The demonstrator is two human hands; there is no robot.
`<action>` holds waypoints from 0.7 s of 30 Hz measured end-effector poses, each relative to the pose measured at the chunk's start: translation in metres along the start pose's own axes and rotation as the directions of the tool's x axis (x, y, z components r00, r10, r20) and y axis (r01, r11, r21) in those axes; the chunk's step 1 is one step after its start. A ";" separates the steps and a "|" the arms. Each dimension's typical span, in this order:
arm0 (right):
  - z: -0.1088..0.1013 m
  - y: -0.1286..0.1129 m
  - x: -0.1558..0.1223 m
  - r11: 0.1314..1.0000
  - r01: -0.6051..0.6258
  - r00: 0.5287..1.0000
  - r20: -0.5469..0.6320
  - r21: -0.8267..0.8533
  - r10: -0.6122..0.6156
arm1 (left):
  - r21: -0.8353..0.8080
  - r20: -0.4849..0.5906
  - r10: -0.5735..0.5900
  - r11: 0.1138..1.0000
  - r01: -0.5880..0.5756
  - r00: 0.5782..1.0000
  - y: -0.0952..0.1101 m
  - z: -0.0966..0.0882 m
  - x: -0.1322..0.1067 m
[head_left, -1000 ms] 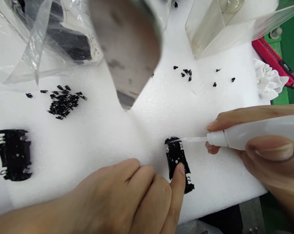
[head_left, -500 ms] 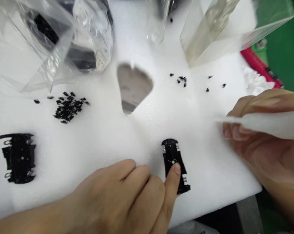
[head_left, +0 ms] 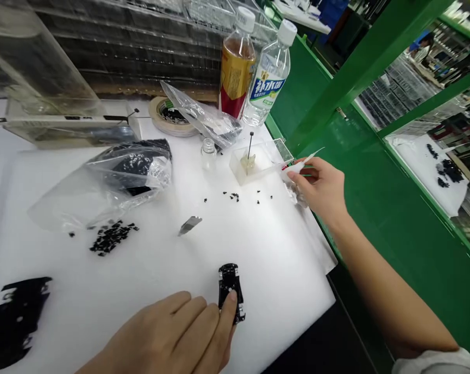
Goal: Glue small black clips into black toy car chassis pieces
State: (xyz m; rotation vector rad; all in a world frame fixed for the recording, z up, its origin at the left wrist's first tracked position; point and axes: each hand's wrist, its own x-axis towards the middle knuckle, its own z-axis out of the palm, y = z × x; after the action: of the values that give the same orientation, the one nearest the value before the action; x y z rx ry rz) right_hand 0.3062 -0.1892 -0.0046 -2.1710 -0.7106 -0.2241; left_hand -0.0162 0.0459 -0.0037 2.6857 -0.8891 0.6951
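My left hand point(head_left: 176, 332) is closed at the black toy-car chassis plate point(head_left: 229, 278), its index fingertip pressing on the plate's middle and the other fingers curled. The thumb is mostly hidden underneath. At the table's right edge my right hand point(head_left: 323, 184) grips a white squeeze bottle point(head_left: 297, 166) with a long thin tip, pointing up and right. Beside that hand stands a clear open box point(head_left: 243, 174) with a yellowish lump and a black-headed pin in it. Several tiny black parts point(head_left: 234, 197) lie scattered in front of the box.
A pile of small black parts point(head_left: 110, 237) and another black chassis plate point(head_left: 14, 322) lie left. A blade-like metal piece point(head_left: 190, 224) stands mid-table. Behind are a plastic bag point(head_left: 137, 169), glass vial point(head_left: 209, 150), tape roll point(head_left: 157, 117) and drink bottles point(head_left: 237, 67). Green frame point(head_left: 360, 78) at right.
The view has tilted up and shows more of the background. My right hand has moved away, out to the clear box, with the squeeze bottle. My left finger stays on the plate.
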 end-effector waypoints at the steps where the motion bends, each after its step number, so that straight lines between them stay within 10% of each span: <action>1: 0.004 0.003 0.003 1.000 -0.002 1.000 0.009 -0.019 0.002 | -0.002 -0.003 0.006 1.000 -0.006 1.000 0.000 -0.001 0.004; 9: -0.028 -0.051 -0.030 0.992 0.096 0.989 -0.106 -0.084 -0.105 | -0.082 -0.134 -0.053 0.996 0.042 0.990 0.009 0.002 0.028; 11: -0.019 -0.083 -0.044 0.990 0.135 0.986 0.093 0.040 -0.138 | -0.056 -0.168 -0.060 0.997 0.051 0.984 0.012 0.006 0.026; 15: 0.034 -0.145 -0.045 0.943 0.234 0.728 0.601 0.235 -0.330 | -0.004 -0.213 -0.062 0.998 0.063 0.975 0.018 0.011 0.022; 18: 0.064 -0.170 -0.025 0.885 0.380 0.557 0.697 0.270 -0.452 | 0.020 -0.215 -0.072 0.997 0.078 0.974 0.020 0.012 0.021; 21: 0.071 -0.179 -0.013 0.835 0.376 0.518 0.656 0.403 -0.550 | 0.031 -0.205 -0.068 0.997 0.076 0.976 0.019 0.013 0.021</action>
State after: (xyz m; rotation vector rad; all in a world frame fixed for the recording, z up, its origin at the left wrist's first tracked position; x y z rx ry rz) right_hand 0.1896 -0.0509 0.0621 -1.7560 -1.7290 0.5247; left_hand -0.0083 0.0164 -0.0030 2.6050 -0.7303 0.9596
